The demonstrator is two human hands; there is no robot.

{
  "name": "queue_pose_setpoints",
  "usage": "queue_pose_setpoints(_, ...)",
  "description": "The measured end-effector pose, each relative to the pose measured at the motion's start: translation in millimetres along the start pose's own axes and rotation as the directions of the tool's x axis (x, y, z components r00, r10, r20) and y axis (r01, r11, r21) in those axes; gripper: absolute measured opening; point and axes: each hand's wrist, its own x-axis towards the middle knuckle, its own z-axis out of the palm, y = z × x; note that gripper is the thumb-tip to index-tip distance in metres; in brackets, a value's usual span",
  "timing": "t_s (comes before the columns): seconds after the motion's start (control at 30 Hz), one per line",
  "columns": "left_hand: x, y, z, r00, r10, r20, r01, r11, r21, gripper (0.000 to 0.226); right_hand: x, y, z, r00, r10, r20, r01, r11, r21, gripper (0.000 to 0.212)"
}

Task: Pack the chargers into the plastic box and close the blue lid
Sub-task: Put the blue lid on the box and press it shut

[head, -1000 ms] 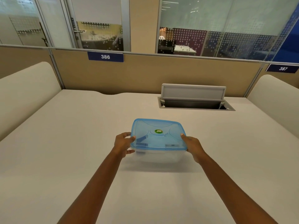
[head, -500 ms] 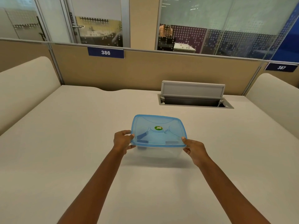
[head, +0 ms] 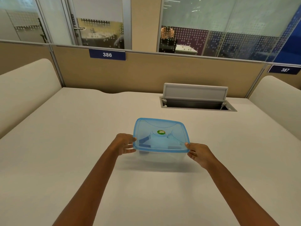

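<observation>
A clear plastic box (head: 162, 158) stands on the white table (head: 73, 144), and its blue lid (head: 161, 136) with a green sticker lies flat on top. Through the lid I make out dim shapes that may be chargers (head: 144, 141), though not clearly. My left hand (head: 122, 144) holds the box's left side, thumb on the lid rim and fingers beneath it. At the near right corner my right hand (head: 198, 154) grips the same way, thumb on the rim.
An open cable hatch (head: 195, 106) with its grey flap (head: 195, 92) raised sits in the table behind the box. A tan partition (head: 146, 74) closes the far edge. Padded cream dividers stand at the left (head: 24, 92) and right (head: 276, 98).
The box has slid a little away from me with both hands on it. My right hand has shifted from the right side toward the near right corner.
</observation>
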Motion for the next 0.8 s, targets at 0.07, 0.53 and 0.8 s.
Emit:
queue_pose_setpoints(0.07, 6, 5, 0, 1.000, -0.024, -0.015, 0.025, 0.997, 0.074, 0.014, 6, -6, -1, 1.000, 0.021, 0.017, -0.020, 0.999, -0.045, 0.017)
queue_pose_setpoints(0.53, 71, 49, 26, 0.998, 0.020, -0.063, -0.022, 0.999, -0.030, 0.030, 86, -46, 33, 0.993, -0.049, -0.112, 0.017, 0.962, -0.271, 0.036)
queue_pose_setpoints(0.8, 91, 51, 28, 0.992, 0.033, -0.122, -0.037, 0.999, -0.027, 0.029, 92, -45, 31, 0.995, -0.046, -0.089, 0.021, 0.964, -0.266, 0.035)
